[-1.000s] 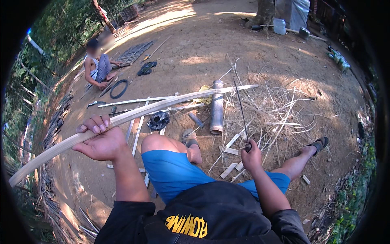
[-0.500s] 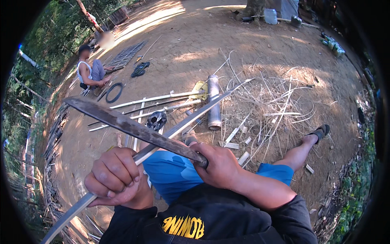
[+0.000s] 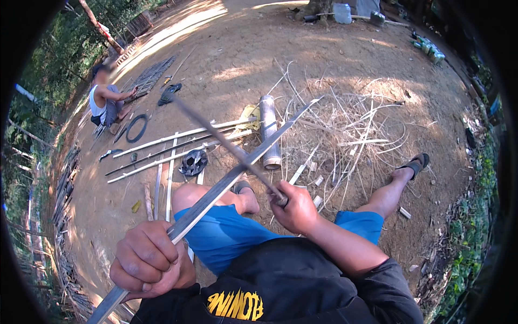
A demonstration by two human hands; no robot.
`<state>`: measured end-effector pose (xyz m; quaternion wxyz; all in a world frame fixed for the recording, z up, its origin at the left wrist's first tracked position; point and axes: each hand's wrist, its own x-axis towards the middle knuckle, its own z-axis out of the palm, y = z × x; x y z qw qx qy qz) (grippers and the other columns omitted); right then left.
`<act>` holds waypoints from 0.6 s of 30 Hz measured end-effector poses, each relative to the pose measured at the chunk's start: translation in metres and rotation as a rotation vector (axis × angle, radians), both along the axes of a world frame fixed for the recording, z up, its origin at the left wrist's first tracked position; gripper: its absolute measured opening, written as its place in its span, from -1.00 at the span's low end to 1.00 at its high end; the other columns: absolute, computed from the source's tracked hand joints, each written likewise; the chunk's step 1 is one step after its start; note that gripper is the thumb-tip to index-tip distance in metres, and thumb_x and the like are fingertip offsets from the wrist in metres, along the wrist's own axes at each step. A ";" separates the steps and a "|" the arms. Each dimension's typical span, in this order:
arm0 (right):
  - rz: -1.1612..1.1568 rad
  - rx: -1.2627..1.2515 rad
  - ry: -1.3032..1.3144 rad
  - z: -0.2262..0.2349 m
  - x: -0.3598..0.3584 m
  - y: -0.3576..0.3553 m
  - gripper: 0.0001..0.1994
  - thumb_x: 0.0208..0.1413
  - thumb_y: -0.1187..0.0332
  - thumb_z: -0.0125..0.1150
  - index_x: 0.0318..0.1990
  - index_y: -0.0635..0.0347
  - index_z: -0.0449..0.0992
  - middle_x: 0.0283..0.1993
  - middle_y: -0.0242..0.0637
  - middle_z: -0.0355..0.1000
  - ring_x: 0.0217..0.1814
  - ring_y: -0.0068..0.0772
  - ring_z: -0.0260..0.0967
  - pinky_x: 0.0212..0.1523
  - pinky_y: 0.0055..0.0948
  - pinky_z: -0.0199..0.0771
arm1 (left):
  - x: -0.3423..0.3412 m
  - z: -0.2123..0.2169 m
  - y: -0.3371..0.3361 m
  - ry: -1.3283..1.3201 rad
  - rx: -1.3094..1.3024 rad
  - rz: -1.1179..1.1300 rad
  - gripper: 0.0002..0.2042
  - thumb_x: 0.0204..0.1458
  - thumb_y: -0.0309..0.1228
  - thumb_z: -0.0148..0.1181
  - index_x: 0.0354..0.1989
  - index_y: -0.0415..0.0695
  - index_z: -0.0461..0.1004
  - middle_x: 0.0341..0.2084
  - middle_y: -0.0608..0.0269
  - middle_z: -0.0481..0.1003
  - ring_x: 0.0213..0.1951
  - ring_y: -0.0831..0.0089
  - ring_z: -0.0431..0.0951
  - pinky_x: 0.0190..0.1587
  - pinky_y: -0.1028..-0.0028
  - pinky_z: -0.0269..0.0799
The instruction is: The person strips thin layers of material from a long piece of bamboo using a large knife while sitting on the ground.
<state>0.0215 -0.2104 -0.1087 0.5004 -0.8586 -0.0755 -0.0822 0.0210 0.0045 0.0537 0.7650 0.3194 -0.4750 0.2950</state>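
Observation:
My left hand point(image 3: 147, 260) is closed round a long split bamboo strip point(image 3: 213, 195), greyish on one face and pale along its edge. The strip slants from the lower left up to a tapered far end above the ground. My right hand point(image 3: 297, 209) grips the handle of a machete point(image 3: 218, 136). Its dark blade points up and left and crosses the strip near the middle; it is seen nearly edge-on and slightly blurred. Whether blade and strip touch, I cannot tell.
A bamboo tube point(image 3: 270, 135) lies ahead, beside a heap of shavings point(image 3: 359, 127). Bamboo strips point(image 3: 186, 134) and a black plastic bag point(image 3: 193, 162) lie to its left. Farther left, another person point(image 3: 102, 100) sits low near a black ring point(image 3: 136, 128) and slippers point(image 3: 169, 94).
The machete has turned from showing its broad side to nearly edge-on, and its tip has swung right. My right hand has shifted slightly right; my left hand still grips the strip, a little lower.

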 end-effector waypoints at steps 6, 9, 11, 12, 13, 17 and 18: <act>-0.060 0.099 0.182 0.005 0.010 -0.011 -0.80 0.02 0.41 0.26 -0.18 0.19 0.49 -0.39 -0.06 0.51 -0.35 -0.13 0.53 -0.26 -0.28 0.50 | 0.001 -0.006 0.010 -0.004 0.004 0.015 -0.59 0.15 -0.15 0.21 -0.67 0.09 0.18 -0.89 0.59 0.13 -0.87 0.80 0.07 -0.81 0.78 0.04; 0.046 0.039 0.076 0.004 0.003 -0.005 -0.82 0.03 0.44 0.25 -0.19 0.22 0.50 -0.34 -0.01 0.52 -0.28 0.01 0.55 -0.23 -0.22 0.51 | 0.004 -0.007 0.012 -0.037 0.011 -0.016 -0.59 0.15 -0.15 0.21 -0.67 0.09 0.18 -0.89 0.60 0.13 -0.86 0.81 0.08 -0.79 0.79 0.04; 0.013 0.058 0.124 -0.009 0.006 -0.009 -0.81 0.03 0.44 0.25 -0.18 0.22 0.50 -0.33 0.00 0.53 -0.28 0.01 0.54 -0.22 -0.21 0.51 | 0.003 -0.002 0.006 0.008 0.016 0.006 -0.58 0.15 -0.14 0.21 -0.67 0.09 0.18 -0.89 0.60 0.13 -0.86 0.82 0.08 -0.79 0.79 0.03; -0.004 0.062 0.137 -0.011 0.007 -0.011 -0.81 0.03 0.44 0.25 -0.17 0.21 0.50 -0.33 0.00 0.52 -0.28 0.01 0.54 -0.23 -0.21 0.51 | 0.004 -0.003 0.007 0.017 0.003 0.027 -0.59 0.15 -0.14 0.21 -0.66 0.09 0.18 -0.88 0.60 0.13 -0.85 0.82 0.07 -0.79 0.79 0.01; -0.022 0.066 0.150 -0.012 0.008 -0.012 -0.80 0.03 0.43 0.25 -0.16 0.21 0.49 -0.34 0.00 0.52 -0.28 0.02 0.54 -0.23 -0.20 0.51 | 0.005 -0.004 0.008 0.026 -0.010 0.048 -0.59 0.15 -0.14 0.22 -0.66 0.09 0.18 -0.88 0.60 0.13 -0.85 0.82 0.07 -0.79 0.79 0.00; 0.027 -0.012 0.067 0.011 -0.003 0.001 -0.80 0.04 0.45 0.24 -0.16 0.22 0.47 -0.34 0.02 0.52 -0.27 0.07 0.53 -0.25 -0.19 0.50 | 0.006 -0.005 0.010 0.015 -0.031 0.093 -0.60 0.15 -0.14 0.22 -0.65 0.09 0.18 -0.88 0.60 0.14 -0.85 0.81 0.06 -0.78 0.78 -0.04; -0.006 -0.002 0.078 0.007 -0.003 -0.001 -0.80 0.03 0.45 0.24 -0.16 0.22 0.47 -0.35 0.02 0.52 -0.26 0.08 0.53 -0.25 -0.19 0.50 | 0.006 -0.005 0.009 0.016 -0.026 0.090 -0.60 0.15 -0.14 0.22 -0.65 0.09 0.19 -0.87 0.60 0.14 -0.85 0.81 0.06 -0.77 0.78 -0.03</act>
